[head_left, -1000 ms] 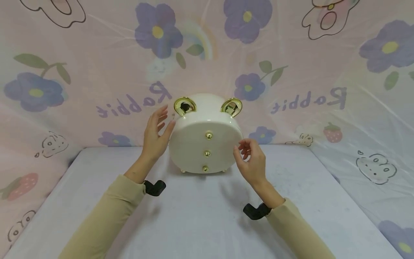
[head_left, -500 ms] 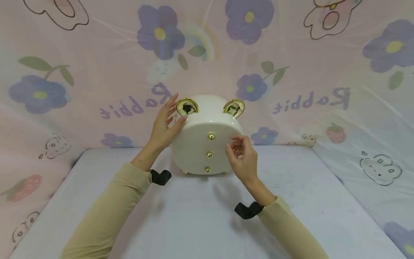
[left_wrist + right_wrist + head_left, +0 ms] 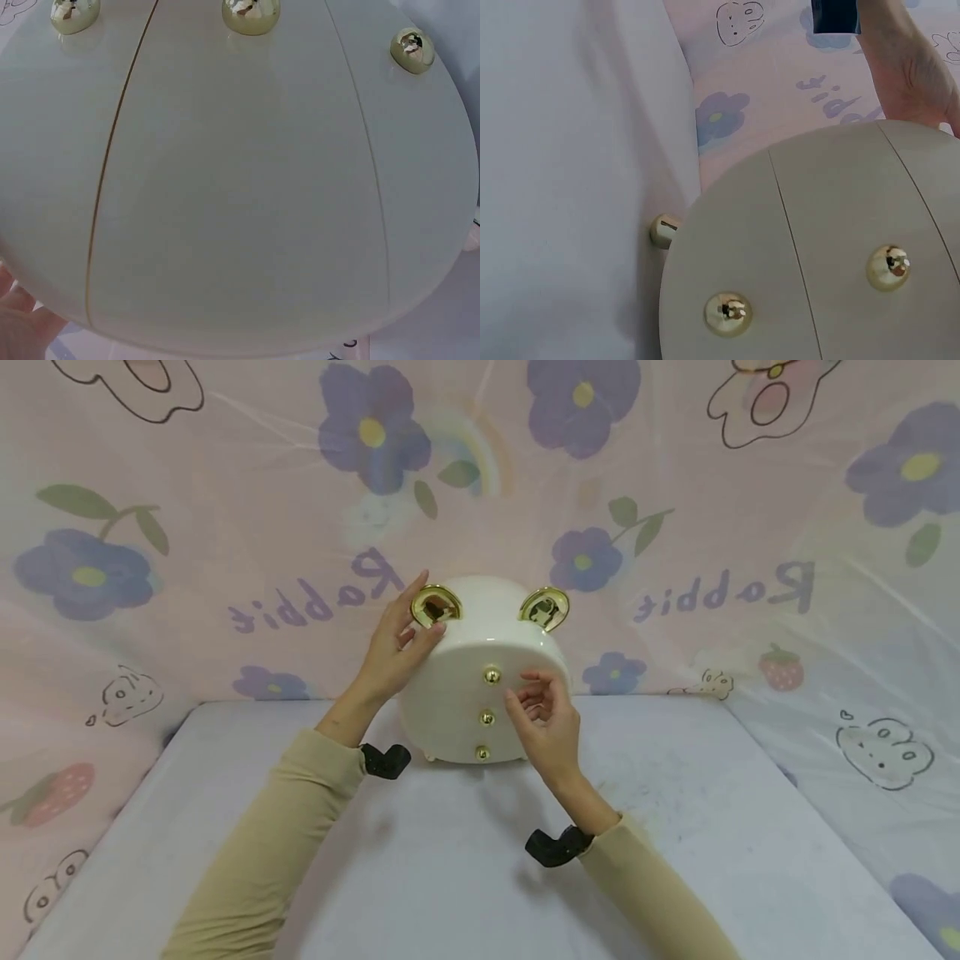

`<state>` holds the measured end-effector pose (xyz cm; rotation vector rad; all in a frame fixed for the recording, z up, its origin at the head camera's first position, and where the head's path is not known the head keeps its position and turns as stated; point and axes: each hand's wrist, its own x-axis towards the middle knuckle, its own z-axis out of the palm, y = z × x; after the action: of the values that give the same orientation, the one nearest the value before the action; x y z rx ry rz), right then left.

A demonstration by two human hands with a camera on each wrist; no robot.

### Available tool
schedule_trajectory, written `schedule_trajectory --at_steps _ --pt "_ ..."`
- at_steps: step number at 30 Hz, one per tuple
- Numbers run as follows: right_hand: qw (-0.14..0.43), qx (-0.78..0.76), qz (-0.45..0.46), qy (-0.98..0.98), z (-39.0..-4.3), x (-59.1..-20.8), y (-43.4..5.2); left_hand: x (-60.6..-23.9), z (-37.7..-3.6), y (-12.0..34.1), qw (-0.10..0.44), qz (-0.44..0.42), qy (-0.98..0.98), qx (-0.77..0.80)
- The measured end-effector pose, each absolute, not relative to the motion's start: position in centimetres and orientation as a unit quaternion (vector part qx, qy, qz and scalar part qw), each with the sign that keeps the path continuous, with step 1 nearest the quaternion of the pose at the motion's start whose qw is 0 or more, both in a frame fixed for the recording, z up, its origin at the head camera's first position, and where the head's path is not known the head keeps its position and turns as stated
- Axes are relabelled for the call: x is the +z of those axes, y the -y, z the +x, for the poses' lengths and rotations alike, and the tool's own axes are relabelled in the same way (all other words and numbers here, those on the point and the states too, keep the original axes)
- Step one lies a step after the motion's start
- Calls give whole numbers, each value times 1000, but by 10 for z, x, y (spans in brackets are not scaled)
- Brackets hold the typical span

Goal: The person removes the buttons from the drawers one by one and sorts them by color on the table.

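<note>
Both hands have closed in: left hand (image 3: 397,643) presses the cream box (image 3: 457,693), right hand (image 3: 543,718) hovers, fingers loosely curled, by its top knob (image 3: 492,675).

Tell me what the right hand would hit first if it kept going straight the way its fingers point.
Most likely the top gold knob on the cream box; the right hand sits just right of it, though depth is unclear.
</note>
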<state>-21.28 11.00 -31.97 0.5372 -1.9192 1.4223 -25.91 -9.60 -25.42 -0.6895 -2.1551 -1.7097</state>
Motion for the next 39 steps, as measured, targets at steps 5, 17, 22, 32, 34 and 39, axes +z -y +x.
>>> schedule_trajectory --at_steps 5,17,22,32,34,39 --pt "329 578 212 716 -215 -323 -109 -267 -277 97 140 -253 738 -609" --pt "294 622 214 694 -216 -320 -99 -276 -291 104 145 -275 757 -575" --pt "278 633 216 690 -216 -320 -95 -277 -290 105 141 -255 768 -570" --pt "272 650 222 674 -227 -330 -91 -269 -282 105 138 -238 772 -573" --pt "276 650 219 674 -222 -323 -89 -275 -289 106 142 -245 767 -576" --pt "291 646 208 674 -223 -321 -86 -277 -291 105 140 -251 761 -581"
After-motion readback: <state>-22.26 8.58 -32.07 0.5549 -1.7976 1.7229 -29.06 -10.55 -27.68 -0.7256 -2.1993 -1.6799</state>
